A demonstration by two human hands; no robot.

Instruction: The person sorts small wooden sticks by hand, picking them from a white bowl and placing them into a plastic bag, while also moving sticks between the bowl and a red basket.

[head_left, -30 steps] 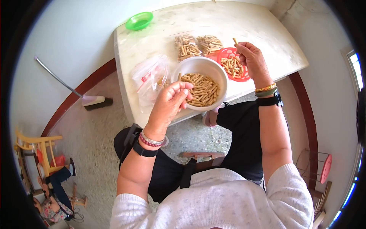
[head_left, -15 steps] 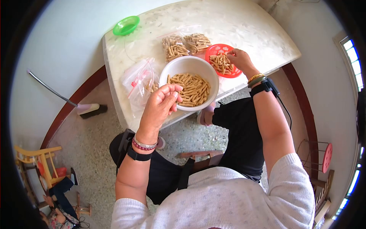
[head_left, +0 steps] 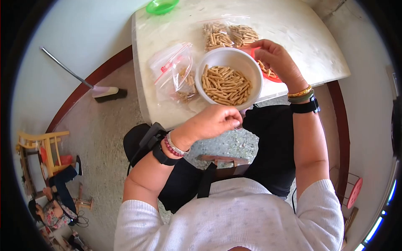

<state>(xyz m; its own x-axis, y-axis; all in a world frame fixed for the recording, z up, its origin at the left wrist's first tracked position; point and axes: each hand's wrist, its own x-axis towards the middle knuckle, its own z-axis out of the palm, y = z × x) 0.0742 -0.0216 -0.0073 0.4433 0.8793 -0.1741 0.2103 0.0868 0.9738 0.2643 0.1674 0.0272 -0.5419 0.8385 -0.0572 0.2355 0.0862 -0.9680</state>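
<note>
Head view: the right hand [head_left: 277, 60] is over the red basket [head_left: 274, 78], between two and three o'clock from the white bowl [head_left: 228, 57], fingers curled; the left hand [head_left: 215, 120] hangs at six o'clock, fingertips drawn together. I cannot tell whether either grips anything. A light pinch would probably keep the sticks [head_left: 226, 85] whole. Bowl and basket both contain sticks; two filled bags [head_left: 217, 37] at twelve o'clock and a loose bag [head_left: 169, 79] at nine hold more.
</note>
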